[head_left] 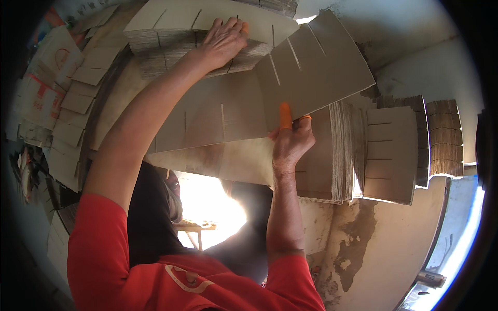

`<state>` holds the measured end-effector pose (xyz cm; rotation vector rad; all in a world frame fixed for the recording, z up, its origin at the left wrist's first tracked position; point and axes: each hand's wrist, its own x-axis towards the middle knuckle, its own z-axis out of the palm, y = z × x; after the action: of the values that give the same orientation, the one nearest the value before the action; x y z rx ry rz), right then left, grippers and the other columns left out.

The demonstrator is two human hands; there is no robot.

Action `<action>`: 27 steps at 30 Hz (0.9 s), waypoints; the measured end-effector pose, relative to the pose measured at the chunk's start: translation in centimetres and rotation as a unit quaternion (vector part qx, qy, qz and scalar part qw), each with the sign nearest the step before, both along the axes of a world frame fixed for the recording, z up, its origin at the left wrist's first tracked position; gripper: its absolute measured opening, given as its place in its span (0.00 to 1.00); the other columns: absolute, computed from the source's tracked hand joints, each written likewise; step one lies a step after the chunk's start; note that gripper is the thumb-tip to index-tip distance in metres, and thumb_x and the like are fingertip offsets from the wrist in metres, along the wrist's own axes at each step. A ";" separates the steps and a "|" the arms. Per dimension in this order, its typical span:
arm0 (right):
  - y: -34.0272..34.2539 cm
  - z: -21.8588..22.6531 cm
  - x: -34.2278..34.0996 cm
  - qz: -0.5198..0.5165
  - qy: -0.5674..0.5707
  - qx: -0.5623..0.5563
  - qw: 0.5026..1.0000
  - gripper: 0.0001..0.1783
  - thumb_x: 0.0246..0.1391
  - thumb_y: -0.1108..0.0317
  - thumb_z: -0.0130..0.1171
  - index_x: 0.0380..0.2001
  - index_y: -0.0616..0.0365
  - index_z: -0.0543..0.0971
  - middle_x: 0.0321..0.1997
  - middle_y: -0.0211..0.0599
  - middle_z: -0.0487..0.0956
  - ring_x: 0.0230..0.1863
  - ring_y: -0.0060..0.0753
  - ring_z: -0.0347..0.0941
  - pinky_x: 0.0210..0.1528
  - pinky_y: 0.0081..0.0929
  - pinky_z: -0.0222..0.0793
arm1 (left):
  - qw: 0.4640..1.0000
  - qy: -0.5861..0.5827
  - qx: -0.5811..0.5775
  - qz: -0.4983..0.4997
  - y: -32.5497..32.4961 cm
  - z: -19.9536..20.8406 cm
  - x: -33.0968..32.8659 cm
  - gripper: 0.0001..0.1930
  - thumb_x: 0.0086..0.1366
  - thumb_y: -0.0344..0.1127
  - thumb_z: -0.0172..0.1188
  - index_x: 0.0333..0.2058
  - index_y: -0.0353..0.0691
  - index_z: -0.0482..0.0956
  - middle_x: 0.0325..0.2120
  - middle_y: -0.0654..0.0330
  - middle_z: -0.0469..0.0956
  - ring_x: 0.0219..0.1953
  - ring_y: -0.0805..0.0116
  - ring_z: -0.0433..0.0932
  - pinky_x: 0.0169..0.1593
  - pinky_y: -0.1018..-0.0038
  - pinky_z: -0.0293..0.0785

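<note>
My left hand (223,44) is on a stack of slotted grey cardboard sheets (148,44) at the top. Its fingers are bent together at the top sheet, and an orange cover shows on one digit. Lower and to the right, my right hand (293,142) pinches the lower edge of a tilted slotted cardboard sheet (332,67). The thumb, in an orange finger cover (285,115), lies against the sheet's face; the fingers behind are partly hidden. Another slotted panel (212,106) meets it on the left; whether the two are joined I cannot tell.
Upright stacks of cardboard (345,150) stand to the right, with slotted pieces (390,155) and a further bundle (445,137) beyond. Loose cardboard pieces (91,67) and a printed carton (46,88) line the left. Bright light falls near a small wooden stool (196,228) below.
</note>
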<state>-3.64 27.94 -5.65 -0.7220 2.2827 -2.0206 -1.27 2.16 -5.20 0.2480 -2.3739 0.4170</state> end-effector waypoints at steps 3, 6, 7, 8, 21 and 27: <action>0.1 -1.0 -0.6 0.018 0.025 -0.035 0.999 0.09 0.54 0.74 0.61 0.25 0.64 0.73 0.13 0.30 0.71 0.11 0.16 0.65 0.11 0.17 0.58 | 0.995 -0.073 -0.062 0.009 -0.9 -0.7 -0.9 0.05 0.53 0.25 0.55 0.30 0.33 0.75 0.32 0.55 0.74 0.39 0.64 0.71 0.44 0.70 0.67; 0.2 -0.5 -0.4 0.014 0.022 0.001 1.000 0.09 0.54 0.74 0.61 0.24 0.63 0.72 0.13 0.30 0.71 0.11 0.16 0.65 0.11 0.17 0.59 | 0.993 -0.091 -0.073 -0.005 -0.7 -0.2 -0.9 0.04 0.49 0.24 0.54 0.26 0.35 0.74 0.28 0.57 0.73 0.38 0.66 0.71 0.43 0.71 0.67; 0.3 -0.5 -0.5 0.013 0.021 -0.002 1.000 0.09 0.54 0.74 0.61 0.23 0.63 0.72 0.13 0.30 0.71 0.10 0.16 0.65 0.11 0.17 0.58 | 0.994 -0.085 -0.067 -0.020 -0.6 -0.1 -0.8 0.03 0.49 0.24 0.54 0.25 0.36 0.73 0.27 0.57 0.72 0.37 0.66 0.71 0.42 0.71 0.67; 0.3 -0.6 -0.6 0.013 0.020 -0.004 1.000 0.10 0.54 0.74 0.61 0.23 0.63 0.71 0.13 0.29 0.70 0.10 0.16 0.65 0.11 0.17 0.58 | 0.994 -0.080 -0.061 -0.034 -0.5 0.1 -0.7 0.03 0.48 0.24 0.54 0.25 0.37 0.73 0.25 0.57 0.72 0.36 0.66 0.71 0.42 0.71 0.67; 0.8 -0.5 -0.9 -0.002 0.033 0.035 0.999 0.14 0.49 0.85 0.57 0.19 0.61 0.65 0.15 0.30 0.69 0.13 0.16 0.65 0.16 0.16 0.61 | 0.986 -0.029 -0.048 -0.160 1.0 0.9 0.7 0.07 0.50 0.25 0.56 0.31 0.35 0.73 0.31 0.61 0.70 0.34 0.67 0.71 0.34 0.75 0.74; 0.7 -0.2 -1.0 0.002 0.046 0.019 0.999 0.14 0.41 0.91 0.52 0.18 0.60 0.62 0.15 0.29 0.68 0.17 0.14 0.62 0.20 0.13 0.62 | 0.982 -0.062 -0.074 -0.162 2.9 0.5 2.4 0.12 0.49 0.26 0.57 0.35 0.31 0.76 0.34 0.61 0.70 0.34 0.69 0.70 0.33 0.76 0.75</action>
<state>-4.61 28.67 -5.86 -0.8341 2.3595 -1.9773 1.14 5.03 -4.74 -0.2367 -2.4330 0.4591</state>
